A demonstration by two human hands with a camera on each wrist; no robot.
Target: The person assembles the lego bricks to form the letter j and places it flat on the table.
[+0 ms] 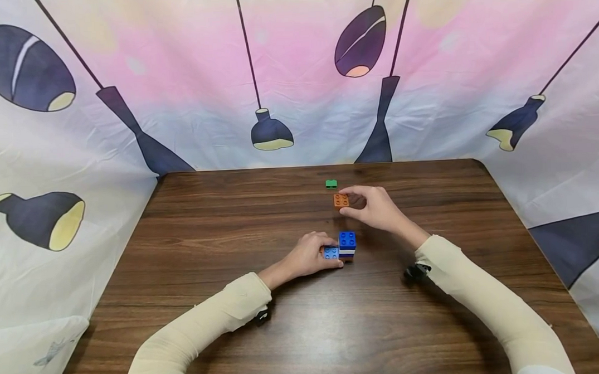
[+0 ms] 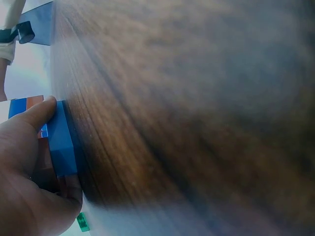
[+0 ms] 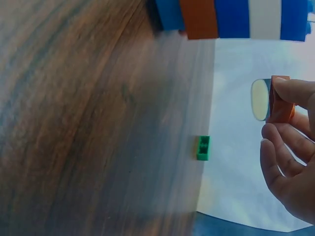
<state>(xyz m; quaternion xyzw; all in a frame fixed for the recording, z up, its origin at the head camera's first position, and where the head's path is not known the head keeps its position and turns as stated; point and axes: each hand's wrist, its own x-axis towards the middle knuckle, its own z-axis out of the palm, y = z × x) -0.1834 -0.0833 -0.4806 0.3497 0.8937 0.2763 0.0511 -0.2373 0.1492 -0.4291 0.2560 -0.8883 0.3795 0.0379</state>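
Note:
My left hand (image 1: pixel 307 256) grips the lower part of a stack of toy building bricks (image 1: pixel 347 242) on the table, its thumb and fingers on either side of a light blue studded brick (image 1: pixel 331 253). In the right wrist view, the stack (image 3: pixel 234 19) shows blue, orange, blue, white and blue layers. A blue brick (image 2: pixel 63 140) is lowest, against the tabletop. Beyond the stack, my right hand (image 1: pixel 377 209) pinches an orange brick (image 1: pixel 341 201) between thumb and fingers. That brick (image 3: pixel 281 105) is held up off the table in the right wrist view.
A small green brick (image 1: pixel 331 184) lies near the far edge of the brown wooden table (image 1: pixel 205 213), just past the orange one. Cloth printed with hanging lamps (image 1: pixel 294 70) rises behind and at both sides. A pale cushion-like item (image 1: pixel 31 355) is at the left.

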